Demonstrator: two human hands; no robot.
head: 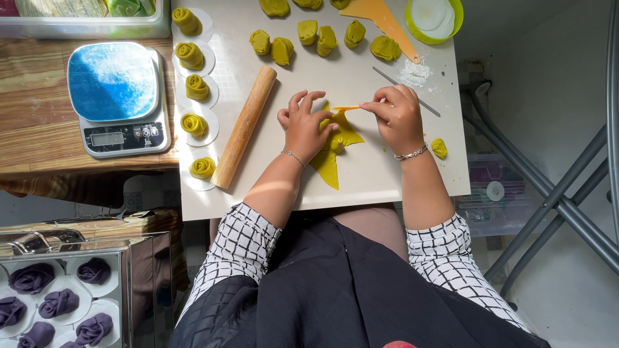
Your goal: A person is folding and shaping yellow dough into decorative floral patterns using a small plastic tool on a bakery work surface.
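A flattened sheet of yellow-green dough (330,162) lies on the white board (361,180) in front of me. My left hand (304,125) presses down on its upper part with fingers spread. My right hand (398,117) pinches a thin orange tool (347,108) whose tip points left at the top edge of the dough. A small dough scrap (439,148) rests just right of my right wrist.
A wooden rolling pin (245,126) lies left of my hands. Several rose-shaped green dough pieces (194,87) sit on white discs along the board's left edge; dough lumps (303,37), an orange scraper (385,20) and a green bowl (434,18) are at the back. A kitchen scale (118,98) stands left. A tray of purple rolls (51,301) is lower left.
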